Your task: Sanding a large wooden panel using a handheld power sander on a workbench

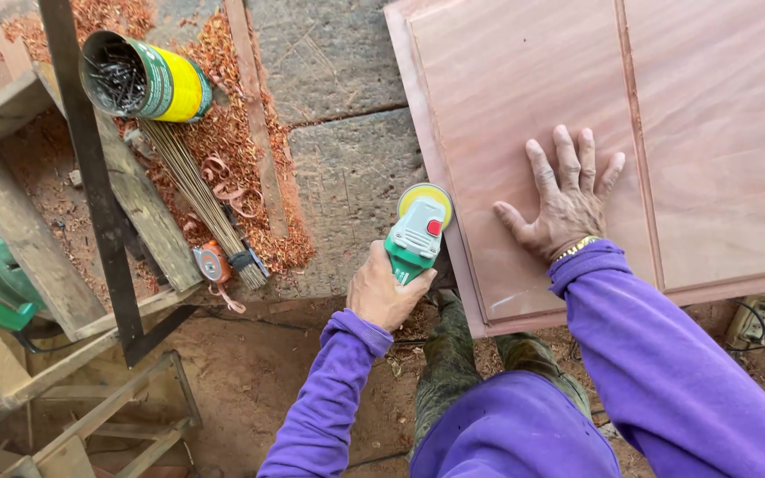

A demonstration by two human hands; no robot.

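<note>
Purple sleeves cover both arms of the person looking down at a reddish-brown wooden door panel (524, 80) with raised grooved frames. The right hand (567, 199) lies flat on the panel near its lower left corner, palm down, fingers spread and pressed to the wood. The left hand (386, 292) is wrapped tight around the handle of a green and grey handheld power sander (416, 232) with a yellow disc, which sits against the panel's left edge. On the concrete floor to the left lie reddish wood shavings (223, 133), a tipped yellow and green tin can of dark nails (143, 80), a small orange tape measure (212, 263) and a bundle of thin sticks (197, 186).
</note>
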